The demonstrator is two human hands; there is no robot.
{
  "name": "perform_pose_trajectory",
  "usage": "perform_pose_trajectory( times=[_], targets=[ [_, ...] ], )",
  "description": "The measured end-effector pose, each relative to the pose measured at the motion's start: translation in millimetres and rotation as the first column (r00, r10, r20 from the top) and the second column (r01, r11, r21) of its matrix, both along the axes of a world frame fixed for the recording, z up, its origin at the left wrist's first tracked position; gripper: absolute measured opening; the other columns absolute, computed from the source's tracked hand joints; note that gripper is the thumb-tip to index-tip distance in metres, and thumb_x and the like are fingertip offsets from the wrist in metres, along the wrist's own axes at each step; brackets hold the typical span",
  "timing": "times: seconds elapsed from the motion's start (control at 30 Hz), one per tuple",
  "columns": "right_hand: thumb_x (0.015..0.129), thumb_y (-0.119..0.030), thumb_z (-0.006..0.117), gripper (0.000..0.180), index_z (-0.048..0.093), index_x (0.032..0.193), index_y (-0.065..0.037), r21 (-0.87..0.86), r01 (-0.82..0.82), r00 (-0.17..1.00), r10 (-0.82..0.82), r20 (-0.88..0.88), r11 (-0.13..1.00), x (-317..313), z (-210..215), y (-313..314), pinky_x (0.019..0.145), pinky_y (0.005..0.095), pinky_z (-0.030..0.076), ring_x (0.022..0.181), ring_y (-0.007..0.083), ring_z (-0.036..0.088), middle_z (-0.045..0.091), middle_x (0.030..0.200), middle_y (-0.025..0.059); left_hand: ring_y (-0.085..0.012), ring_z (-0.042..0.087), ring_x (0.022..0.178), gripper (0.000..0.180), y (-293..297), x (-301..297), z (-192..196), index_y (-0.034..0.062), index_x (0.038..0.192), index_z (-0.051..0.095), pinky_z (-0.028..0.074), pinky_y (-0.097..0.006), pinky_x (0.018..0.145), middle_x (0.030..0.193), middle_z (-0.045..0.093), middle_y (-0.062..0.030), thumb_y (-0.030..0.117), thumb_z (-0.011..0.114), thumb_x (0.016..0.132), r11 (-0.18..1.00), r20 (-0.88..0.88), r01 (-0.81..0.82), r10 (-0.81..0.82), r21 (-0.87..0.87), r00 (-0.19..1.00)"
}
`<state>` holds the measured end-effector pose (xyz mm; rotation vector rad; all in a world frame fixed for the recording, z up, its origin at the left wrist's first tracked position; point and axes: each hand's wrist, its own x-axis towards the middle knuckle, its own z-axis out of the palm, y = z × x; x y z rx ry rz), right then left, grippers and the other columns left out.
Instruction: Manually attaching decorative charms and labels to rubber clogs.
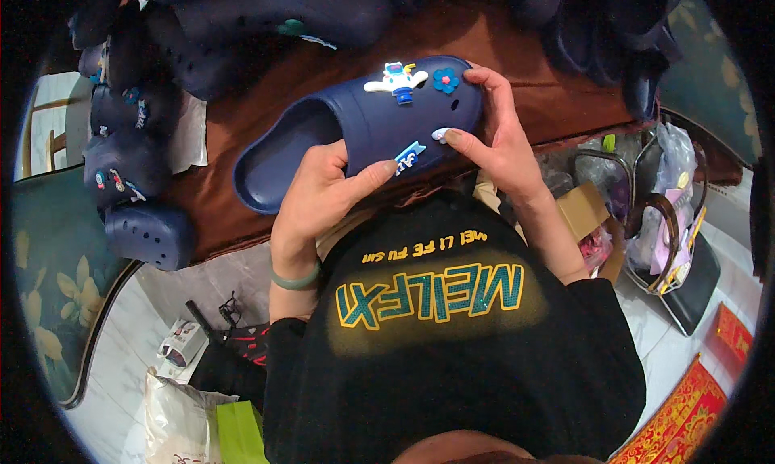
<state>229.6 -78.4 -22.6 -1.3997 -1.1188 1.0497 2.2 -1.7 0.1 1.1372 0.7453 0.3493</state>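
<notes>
A navy clog [375, 121] is held up over the brown cloth, its heel pointing left and its toe right. My left hand [323, 191] grips the near rim of the foot opening, fingers reaching inside. Its thumb presses on a blue-and-white banner-shaped charm [412, 154]. Around the toe, my right hand [502, 145] has its fingers at the far edge and its thumb against a small white charm [441, 134]. On the clog's upper sit a white winged character charm [395, 83] and a blue flower charm [446, 80] with a pink centre.
Several more navy clogs [153, 234] with charms are stacked along the left, and others [601, 52] lie at the far right. Brown cloth [500, 52] covers the table. Below right stand a cardboard box [583, 209] and plastic bags [680, 161]. A white bag [178, 419] is at lower left.
</notes>
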Motion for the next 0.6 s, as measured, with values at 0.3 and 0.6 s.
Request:
perform_pose_trajectory(
  times=[0.3,0.6],
  targets=[
    [0.075,-0.004,0.071,0.062,0.037,0.127,-0.009,0.032,0.043,0.988,-0.048,0.148,0.999,-5.9,-4.8,4.9,0.112,0.0376,0.024,0.136,0.0298,0.031,0.025,0.148,0.0198,-0.0085,0.059,0.086,0.025,0.5,0.9,-5.3,-0.0035,0.108,0.065,0.048,-0.026,0.079,0.095,0.07,-0.005,0.012,0.064,0.089,0.998,0.006,-0.011,0.01,0.054,1.0],
    [0.074,-0.006,0.074,0.06,0.042,0.124,-0.009,0.093,0.076,0.997,-0.077,0.007,0.993,-0.8,-9.7,4.2,0.112,0.0368,0.023,0.138,0.028,0.028,0.023,0.15,0.0169,-0.012,0.059,0.095,0.028,11.7,3.8,-0.9,-0.0033,0.112,0.064,0.047,-0.029,0.088,0.104,0.067,-0.0021,0.01,0.065,0.088,0.997,-0.05,0.061,-0.059,0.042,0.997]
  ],
)
